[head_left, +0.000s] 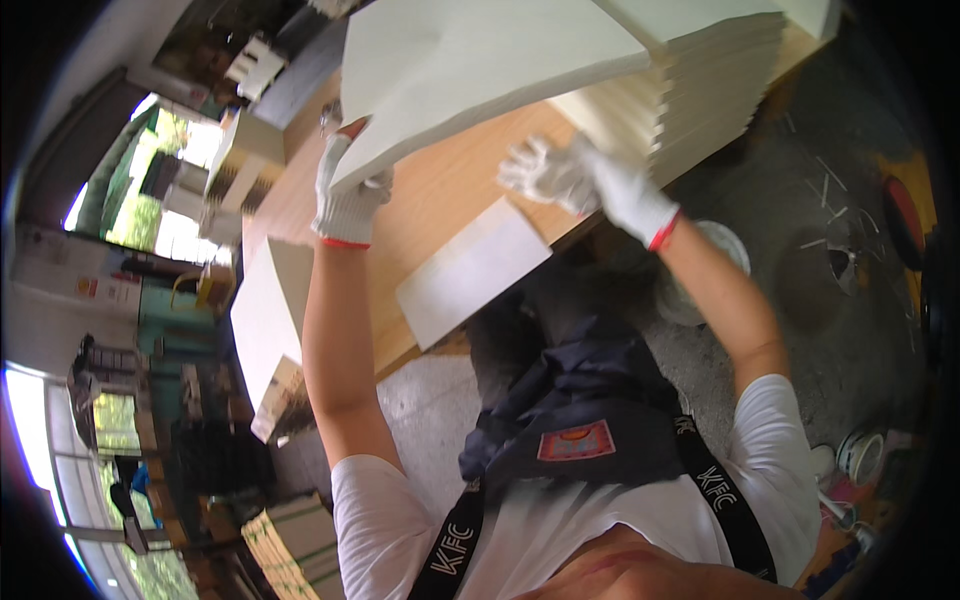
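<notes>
My left hand (pixel 350 190), in a white knit glove with a red cuff, grips the near left corner of a large white sheet (pixel 480 60). The thumb lies on top and the fingers are underneath. This sheet is thick and slightly bowed, raised over the wooden table (pixel 430 220); whether it is one piece or several layers I cannot tell. My right hand (pixel 560 175), gloved alike, is held over the table's near edge below the sheet. Its fingers are spread and hold nothing. Between my arms, a smaller white rectangular board (pixel 475 270) lies flat on the tabletop.
A tall stack of white sheets (pixel 715 90) stands at the table's right end. Another white stack (pixel 272 310) sits left of my left forearm, with more boards (pixel 245 160) farther back. A pale bucket (pixel 705 270) stands on the floor by my right arm, near scattered scraps (pixel 830 190).
</notes>
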